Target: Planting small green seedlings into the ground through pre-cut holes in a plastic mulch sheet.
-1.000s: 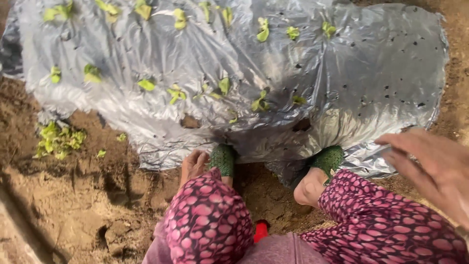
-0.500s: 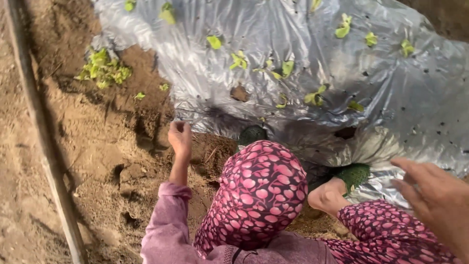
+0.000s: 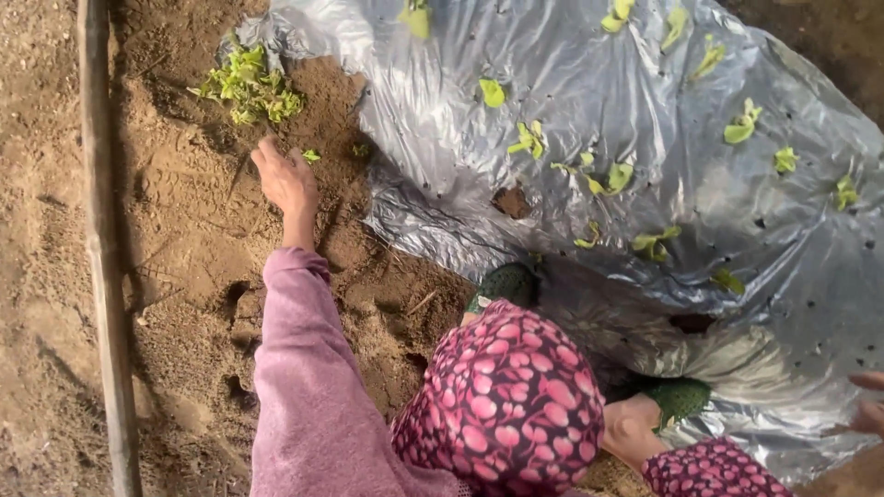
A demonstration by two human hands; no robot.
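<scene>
My left hand (image 3: 285, 179) stretches out over bare brown soil, fingers straight and holding nothing. Its fingertips are just short of a loose pile of light-green seedlings (image 3: 249, 87), and a single small seedling (image 3: 311, 156) lies beside the fingers. A mauve sleeve (image 3: 304, 368) covers the arm. Only the fingertips of my right hand (image 3: 867, 405) show at the right edge, over the silver plastic sheet (image 3: 645, 110), spread and empty. The sheet carries several planted seedlings (image 3: 527, 140) in punched holes, and one hole (image 3: 511, 201) shows only soil.
My knee in pink patterned cloth (image 3: 506, 405) fills the lower middle. Green shoes (image 3: 506, 281) (image 3: 677, 398) rest at the sheet's edge. A long thin pole (image 3: 97, 230) lies along the left on the soil. Small pits (image 3: 235, 294) dent the earth near my arm.
My left hand has moved forward and left from the sheet's edge to the seedling pile. The view has swung left, and my right hand has slid almost out of frame.
</scene>
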